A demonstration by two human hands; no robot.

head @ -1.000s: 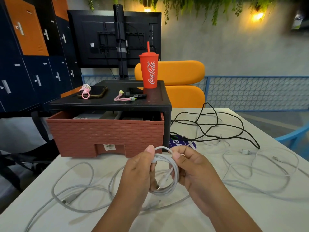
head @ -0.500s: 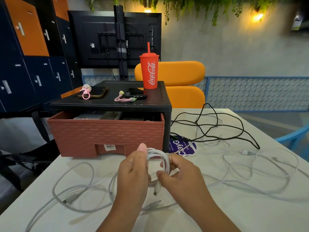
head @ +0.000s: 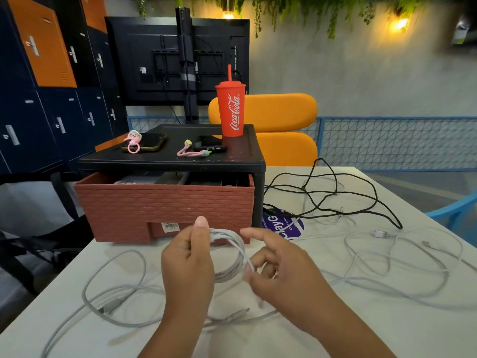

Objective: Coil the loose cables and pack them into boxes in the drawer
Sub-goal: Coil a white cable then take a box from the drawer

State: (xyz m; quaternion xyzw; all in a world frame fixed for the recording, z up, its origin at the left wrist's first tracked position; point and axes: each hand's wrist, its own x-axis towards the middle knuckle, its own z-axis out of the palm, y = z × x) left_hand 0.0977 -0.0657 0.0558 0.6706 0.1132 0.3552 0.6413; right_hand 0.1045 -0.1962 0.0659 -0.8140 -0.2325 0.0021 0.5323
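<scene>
Lockers point(head: 38, 73): orange and navy doors along the far left wall.
Left cable point(head: 107, 309): white, in loose loops on the counter point(head: 335, 332), to the left of the hands.
Drawer point(head: 165, 208): brick-patterned front, pulled part way out of the stand; box tops point(head: 144, 178) show over its rim.
Stand point(head: 170, 165): black, on the counter above the drawer.
Pink cables point(head: 134, 143): two small bundles on the stand top, each beside a dark phone point(head: 152, 142).
Monitor point(head: 160, 60): black, back turned this way, behind the stand.
Left hand point(head: 188, 264): holding the coil, fingers curled round its left side, thumb pointing up.
Coil point(head: 232, 254): white cable wound in several rounds, held above the counter in front of the drawer; a loose tail hangs from it toward the right hand.
Cup point(head: 231, 109): red, lidded, with a straw, upright on the right of the stand top.
Right hand point(head: 284, 275): just beside the coil, forefinger stretched toward its top, other fingers loosely bent; blurred, so I cannot tell whether it holds the tail.
Sticker point(head: 284, 223): purple, flat on the counter right of the drawer.
Black cable point(head: 303, 187): sprawled loose on the counter right of the stand.
Right cables point(head: 380, 233): white, tangled loose on the counter at the far right.
Chairs: orange point(head: 284, 112) behind the stand, blue point(head: 459, 210) at the right edge.
</scene>
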